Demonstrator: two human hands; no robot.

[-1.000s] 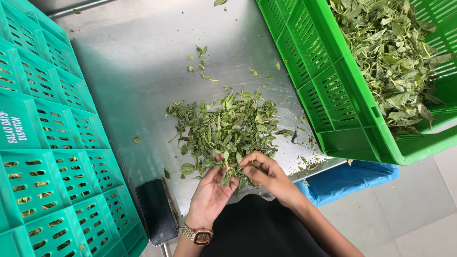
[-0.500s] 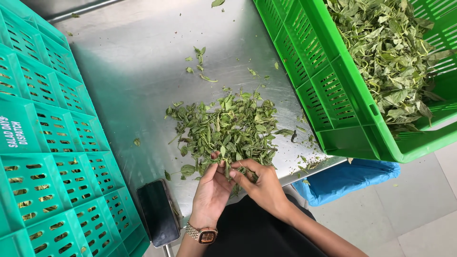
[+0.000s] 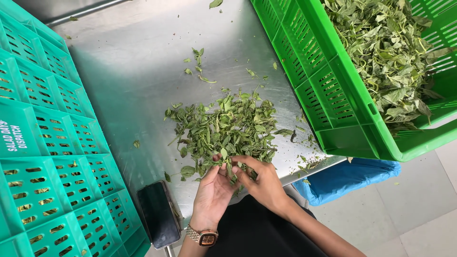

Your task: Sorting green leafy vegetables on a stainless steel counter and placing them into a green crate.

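Observation:
A loose pile of green leafy sprigs (image 3: 226, 128) lies on the steel table (image 3: 138, 71). At the pile's near edge my left hand (image 3: 212, 195), with a watch on its wrist, and my right hand (image 3: 262, 183) meet. Both pinch one small leafy sprig (image 3: 229, 167) between fingertips. The thumbs and forefingers are closed on it; the other fingers curl loosely below.
A bright green crate (image 3: 342, 90) full of leaves overhangs the table's right edge. A teal crate (image 3: 43, 157) lies on its side at the left. A dark phone (image 3: 158, 213) rests by the table's front edge. A blue bag (image 3: 347, 176) sits on the floor. Stray leaves (image 3: 197, 59) dot the table.
Both hands have stayed at the near edge of the pile, fingers shifting slightly on the sprig. The view has drifted a little; the pile and crates are as before.

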